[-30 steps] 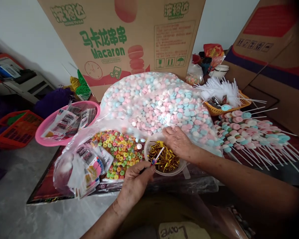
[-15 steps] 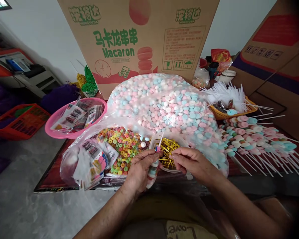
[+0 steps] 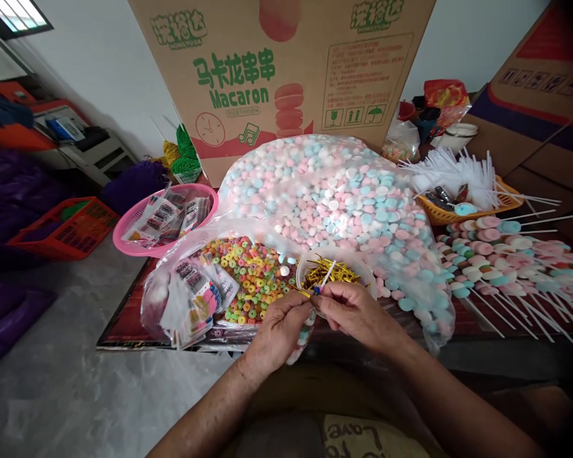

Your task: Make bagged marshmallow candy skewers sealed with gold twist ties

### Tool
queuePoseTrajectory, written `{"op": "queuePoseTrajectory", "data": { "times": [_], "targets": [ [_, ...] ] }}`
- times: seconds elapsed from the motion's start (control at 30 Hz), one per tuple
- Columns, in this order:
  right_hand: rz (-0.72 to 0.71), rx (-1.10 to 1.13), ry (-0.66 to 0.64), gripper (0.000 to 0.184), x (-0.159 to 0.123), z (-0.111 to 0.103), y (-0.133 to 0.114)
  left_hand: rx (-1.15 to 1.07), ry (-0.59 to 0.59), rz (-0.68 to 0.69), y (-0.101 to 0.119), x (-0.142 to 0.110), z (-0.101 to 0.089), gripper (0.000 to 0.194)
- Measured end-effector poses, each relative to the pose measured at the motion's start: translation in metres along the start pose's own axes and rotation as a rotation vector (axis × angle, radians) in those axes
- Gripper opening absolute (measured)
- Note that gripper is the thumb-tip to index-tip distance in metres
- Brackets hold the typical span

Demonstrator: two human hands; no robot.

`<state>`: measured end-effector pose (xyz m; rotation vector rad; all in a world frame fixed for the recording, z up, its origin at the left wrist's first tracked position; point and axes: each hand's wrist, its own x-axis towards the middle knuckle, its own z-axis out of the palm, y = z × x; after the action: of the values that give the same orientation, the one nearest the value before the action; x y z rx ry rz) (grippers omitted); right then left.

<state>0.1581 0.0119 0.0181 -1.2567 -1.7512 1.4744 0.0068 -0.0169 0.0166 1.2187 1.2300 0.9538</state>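
Observation:
My left hand (image 3: 281,326) is closed around a bagged marshmallow skewer (image 3: 302,342), whose lower part hangs below the fingers. Its white stick (image 3: 328,275) slants up to the right past the gathered, blue-coloured neck of the bag. My right hand (image 3: 358,316) pinches at that neck, its fingertips meeting those of the left. A gold twist tie (image 3: 300,291) sticks out leftward at the neck between the hands; its other end is hidden by the fingers. Just behind them stands a clear bowl (image 3: 371,283) of gold twist ties (image 3: 335,272).
A large clear bag of pastel marshmallows (image 3: 334,197) lies behind, with gummy rings (image 3: 253,267) and printed bags (image 3: 193,296) at left. Unwrapped skewers (image 3: 510,261) lie at right. A pink basket (image 3: 119,238), a yellow basket (image 3: 439,215) and a carton (image 3: 300,63) stand around.
My right hand has moved left from above the bowl to the skewer's neck, and a gold twist tie now shows there. The view has shifted slightly.

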Motion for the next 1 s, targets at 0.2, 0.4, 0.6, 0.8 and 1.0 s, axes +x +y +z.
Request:
{"op": "queuePoseTrajectory", "data": {
  "times": [0.2,0.4,0.6,0.8,1.0],
  "targets": [
    [-0.151,-0.210,0.251,0.020,-0.004,0.006,0.011,-0.066,0.074,0.041,-0.008,-0.001,-0.003,0.040],
    [-0.710,-0.337,0.049,0.019,-0.011,0.000,0.002,-0.630,-0.272,-0.422,-0.012,0.004,-0.013,0.041],
    [-0.666,-0.339,0.102,0.027,-0.002,-0.003,-0.009,-0.716,-0.160,-0.402,-0.002,0.008,-0.010,0.043],
    [-0.757,-0.532,0.248,0.022,0.009,0.005,-0.014,-0.522,0.103,-0.185,0.010,0.007,-0.019,0.039],
    [-0.806,-0.745,0.506,0.020,0.009,0.015,-0.024,-0.210,0.326,0.031,0.016,-0.006,-0.022,0.045]
  ]
}}
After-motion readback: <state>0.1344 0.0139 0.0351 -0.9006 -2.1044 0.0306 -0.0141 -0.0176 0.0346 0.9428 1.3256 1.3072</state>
